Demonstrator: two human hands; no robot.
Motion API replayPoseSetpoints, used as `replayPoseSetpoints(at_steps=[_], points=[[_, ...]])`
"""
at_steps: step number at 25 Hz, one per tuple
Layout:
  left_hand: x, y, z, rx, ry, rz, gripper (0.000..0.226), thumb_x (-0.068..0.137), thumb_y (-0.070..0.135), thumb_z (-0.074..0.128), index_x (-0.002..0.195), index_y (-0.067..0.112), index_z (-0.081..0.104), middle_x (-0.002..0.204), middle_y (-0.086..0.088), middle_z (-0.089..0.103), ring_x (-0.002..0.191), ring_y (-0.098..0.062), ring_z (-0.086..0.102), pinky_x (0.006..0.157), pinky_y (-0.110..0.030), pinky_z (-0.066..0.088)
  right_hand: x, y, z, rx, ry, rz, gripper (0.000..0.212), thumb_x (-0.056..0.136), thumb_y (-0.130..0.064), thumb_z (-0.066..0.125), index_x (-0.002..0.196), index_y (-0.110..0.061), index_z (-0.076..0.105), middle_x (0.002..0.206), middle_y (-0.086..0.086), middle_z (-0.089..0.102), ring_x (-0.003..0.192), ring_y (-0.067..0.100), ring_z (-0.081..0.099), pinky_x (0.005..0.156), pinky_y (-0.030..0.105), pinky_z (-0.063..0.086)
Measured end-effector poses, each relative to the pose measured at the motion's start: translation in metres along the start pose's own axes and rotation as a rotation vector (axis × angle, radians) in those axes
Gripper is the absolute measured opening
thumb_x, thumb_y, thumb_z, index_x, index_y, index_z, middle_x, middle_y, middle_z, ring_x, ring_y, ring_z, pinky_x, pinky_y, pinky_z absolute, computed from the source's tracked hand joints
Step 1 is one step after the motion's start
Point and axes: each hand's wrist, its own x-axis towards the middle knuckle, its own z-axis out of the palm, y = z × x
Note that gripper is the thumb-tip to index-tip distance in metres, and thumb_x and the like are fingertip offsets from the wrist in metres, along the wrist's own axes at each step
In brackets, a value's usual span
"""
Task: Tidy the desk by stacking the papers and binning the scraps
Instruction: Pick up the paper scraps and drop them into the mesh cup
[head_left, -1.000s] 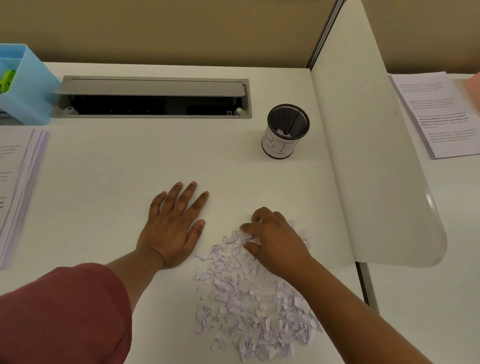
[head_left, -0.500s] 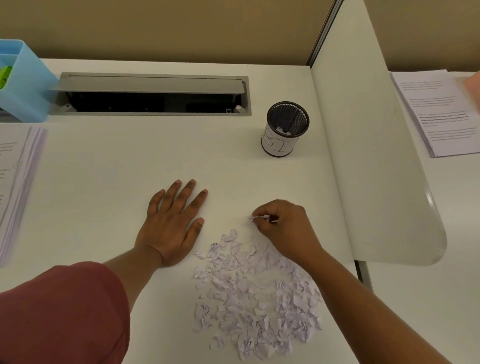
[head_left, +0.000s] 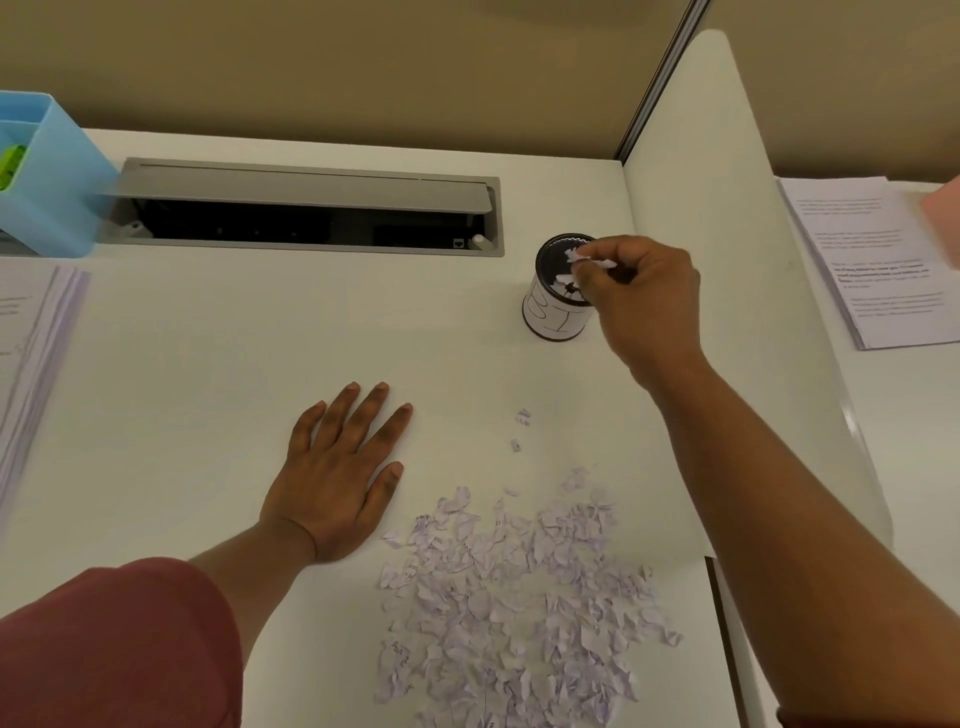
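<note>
Scraps (head_left: 587, 261), white and crumpled, in right hand (head_left: 641, 296) over bin (head_left: 550, 317)

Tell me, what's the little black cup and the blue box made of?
The cup looks like black metal mesh: its inside wall shows a fine grid, and a white paper label wraps the outside. The blue box looks like smooth matte plastic, with even colour and thin flat walls, though that's a guess from its look.
</note>
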Motion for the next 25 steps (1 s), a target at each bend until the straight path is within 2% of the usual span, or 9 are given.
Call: replayPoseSetpoints(at_steps=[3,7,10,15,18,20,22,23,25], points=[[0.0,0.0,0.0,-0.008,0.001,0.003,0.062,0.103,0.049,0.017,0.162,0.033,0.01,0.171,0.0,0.006,0.157,-0.023,0.001,0.124,-0.052,0.013,0.017,0.002,0.002,-0.124,0.003,-0.037,0.017,0.094,-0.014,0.065,0.103,-0.018,0.079,0.094,-0.006,0.073,0.087,0.01,0.068,0.083,0.022,0.056],[0.0,0.0,0.0,-0.006,0.0,0.003,0.062,0.103,0.049,0.017,0.162,0.032,0.011,0.171,0.0,0.007,0.157,-0.024,0.001,0.123,-0.052,0.014,0.026,0.01,0.005,-0.25,-0.023,-0.073,0.025,0.099,-0.011,0.056,0.116,-0.011,0.075,0.114,0.005,0.074,0.102,0.018,0.067,0.096,0.028,0.052],[0.0,0.0,0.0,-0.003,0.003,0.003,0.062,0.103,0.048,0.018,0.162,0.032,0.011,0.171,0.0,0.008,0.157,-0.024,0.002,0.124,-0.052,0.013,0.027,0.014,0.005,-0.326,-0.057,-0.095,0.029,0.101,-0.01,0.05,0.122,-0.012,0.071,0.12,0.006,0.072,0.111,0.024,0.065,0.096,0.03,0.05],[0.0,0.001,-0.001,-0.006,0.004,0.005,0.062,0.103,0.048,0.017,0.162,0.032,0.012,0.171,0.0,0.008,0.157,-0.023,0.002,0.124,-0.051,0.012,0.029,0.019,0.005,-0.426,-0.084,-0.143,0.026,0.099,-0.007,0.052,0.122,-0.011,0.065,0.117,0.009,0.072,0.105,0.028,0.065,0.086,0.025,0.046],[0.0,0.0,-0.002,0.001,0.005,0.002,0.062,0.103,0.049,0.017,0.162,0.033,0.011,0.171,0.0,0.008,0.157,-0.023,0.002,0.124,-0.05,0.011,0.024,0.018,0.004,-0.437,-0.029,-0.186,0.017,0.098,-0.005,0.047,0.1,-0.011,0.063,0.096,0.008,0.072,0.083,0.027,0.062,0.073,0.026,0.046],[0.0,0.001,-0.002,0.0,0.004,0.004,0.062,0.103,0.049,0.017,0.162,0.032,0.011,0.171,0.0,0.008,0.157,-0.023,0.002,0.124,-0.05,0.011,0.015,0.013,0.004,-0.353,0.064,-0.244,0.019,0.095,-0.005,0.048,0.097,-0.013,0.065,0.088,0.004,0.07,0.078,0.024,0.06,0.075,0.032,0.051],[0.001,0.0,-0.002,-0.003,0.001,0.002,0.062,0.103,0.049,0.016,0.162,0.033,0.011,0.171,0.001,0.007,0.157,-0.023,0.001,0.124,-0.051,0.012,-0.002,0.011,0.007,-0.283,0.113,-0.31,0.019,0.093,-0.007,0.055,0.098,-0.014,0.071,0.088,0.001,0.071,0.079,0.019,0.063,0.076,0.029,0.051],[0.001,0.0,-0.002,-0.001,-0.002,0.001,0.062,0.103,0.049,0.016,0.162,0.033,0.01,0.171,0.001,0.007,0.157,-0.023,0.001,0.124,-0.051,0.013,-0.014,0.015,0.01,-0.281,0.089,-0.339,0.017,0.092,-0.007,0.058,0.096,-0.015,0.073,0.088,0.0,0.072,0.078,0.019,0.064,0.075,0.029,0.052],[0.0,0.001,-0.001,0.007,-0.002,0.001,0.061,0.103,0.049,0.015,0.162,0.033,0.01,0.171,0.001,0.006,0.157,-0.024,0.001,0.124,-0.051,0.013,-0.036,0.029,0.018,-0.334,-0.08,-0.348,0.017,0.091,-0.008,0.063,0.099,-0.015,0.076,0.092,0.003,0.074,0.079,0.021,0.067,0.076,0.033,0.055]])
